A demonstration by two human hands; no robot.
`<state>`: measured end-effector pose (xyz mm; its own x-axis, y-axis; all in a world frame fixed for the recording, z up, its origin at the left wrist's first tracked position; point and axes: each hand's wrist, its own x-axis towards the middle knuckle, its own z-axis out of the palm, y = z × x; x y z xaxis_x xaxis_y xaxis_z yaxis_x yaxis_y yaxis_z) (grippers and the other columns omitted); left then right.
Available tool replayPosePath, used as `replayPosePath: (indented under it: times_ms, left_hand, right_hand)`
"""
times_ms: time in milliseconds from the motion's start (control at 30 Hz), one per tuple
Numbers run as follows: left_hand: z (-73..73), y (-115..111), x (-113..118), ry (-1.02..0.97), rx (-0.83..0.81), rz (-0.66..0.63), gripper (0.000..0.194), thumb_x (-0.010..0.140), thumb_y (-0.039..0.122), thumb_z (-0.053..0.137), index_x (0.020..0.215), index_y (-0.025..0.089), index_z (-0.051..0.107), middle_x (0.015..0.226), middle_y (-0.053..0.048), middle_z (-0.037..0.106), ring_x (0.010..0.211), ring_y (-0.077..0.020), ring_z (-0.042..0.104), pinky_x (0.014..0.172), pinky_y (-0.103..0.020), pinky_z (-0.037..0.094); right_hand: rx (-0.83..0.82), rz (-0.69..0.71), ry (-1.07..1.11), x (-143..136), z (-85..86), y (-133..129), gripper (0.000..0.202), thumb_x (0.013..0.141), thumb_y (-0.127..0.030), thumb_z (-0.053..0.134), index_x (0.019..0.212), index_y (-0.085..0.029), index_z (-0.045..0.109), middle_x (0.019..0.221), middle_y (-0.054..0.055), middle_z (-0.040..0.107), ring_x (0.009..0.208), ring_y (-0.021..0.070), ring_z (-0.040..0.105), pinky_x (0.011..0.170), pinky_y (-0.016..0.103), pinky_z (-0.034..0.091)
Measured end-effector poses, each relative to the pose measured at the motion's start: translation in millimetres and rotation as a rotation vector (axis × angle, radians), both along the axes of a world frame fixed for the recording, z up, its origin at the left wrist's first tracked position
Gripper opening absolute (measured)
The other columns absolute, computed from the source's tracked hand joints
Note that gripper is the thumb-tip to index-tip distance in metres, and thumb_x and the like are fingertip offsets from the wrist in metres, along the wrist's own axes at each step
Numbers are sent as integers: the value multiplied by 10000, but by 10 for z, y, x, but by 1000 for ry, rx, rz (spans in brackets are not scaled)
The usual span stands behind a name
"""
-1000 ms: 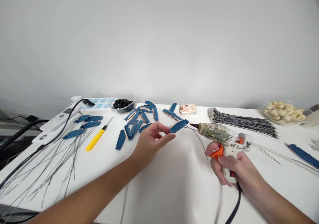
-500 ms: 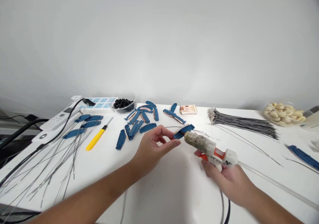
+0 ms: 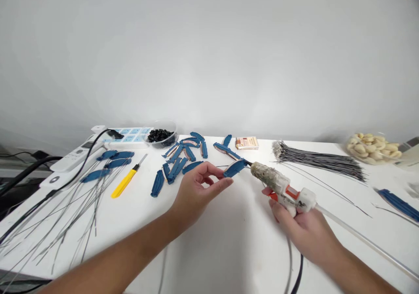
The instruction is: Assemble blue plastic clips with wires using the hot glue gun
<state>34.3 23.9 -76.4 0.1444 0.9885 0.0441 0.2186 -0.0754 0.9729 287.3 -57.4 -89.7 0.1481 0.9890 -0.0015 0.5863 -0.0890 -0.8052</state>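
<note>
Between the thumb and fingers of my left hand (image 3: 198, 191) is a curved blue ridged piece (image 3: 235, 169), lifted over the table. A thin wire shows close to these fingertips; whether it is held too, I cannot tell. My right hand (image 3: 306, 233) is wrapped round the handle of a white hot glue gun (image 3: 272, 177) with an orange trigger. Its barrel is crusted, and a clear glue stick (image 3: 356, 239) runs out of its back. The dark nozzle points at the blue piece's right end, touching it or very close.
Loose blue pieces (image 3: 176, 165) lie beyond my left hand. Left are a yellow knife (image 3: 124, 185), wired blue pieces (image 3: 94, 176), a power strip (image 3: 127, 139) and a bowl of black bits (image 3: 160, 136). Behind are a small box (image 3: 247, 143), a wire bundle (image 3: 321, 162) and a shell bowl (image 3: 373, 148).
The glue gun has drawn back slightly to the right and its nozzle now shows. The blue piece has tilted in my left hand and moved a little left and down.
</note>
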Motion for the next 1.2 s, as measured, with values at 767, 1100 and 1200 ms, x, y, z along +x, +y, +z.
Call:
replayPosePath:
  times_ms: [767, 1100, 1200]
  left_hand:
    - [-171, 268, -66, -224, 1, 104, 393, 774, 464, 906, 953, 191, 686, 892, -28, 735, 619, -93, 565, 572, -217, 433]
    - [-136, 330, -87, -350, -53, 122, 462, 786, 493, 891, 1016, 176, 646, 831, -70, 782, 762, -164, 669, 591, -230, 451]
    - [-138, 324, -88, -373, -66, 126, 470, 766, 490, 907, 1009, 173, 658, 780, -48, 756, 793, -182, 700, 592, -229, 440]
  right_hand:
    - [-622, 78, 957, -76, 287, -501, 411, 960, -470, 694, 1259, -195, 630, 696, -42, 588, 493, 74, 376, 489, 208, 246]
    - [-792, 299, 554, 345, 350, -601, 409, 1011, -562, 582, 872, -181, 638, 769, 72, 768, 586, 167, 728, 460, 213, 517]
    - [-726, 384, 251, 380, 558, -498, 441, 1040, -583, 528, 953, -197, 722, 746, 38, 748, 508, 125, 641, 453, 209, 446]
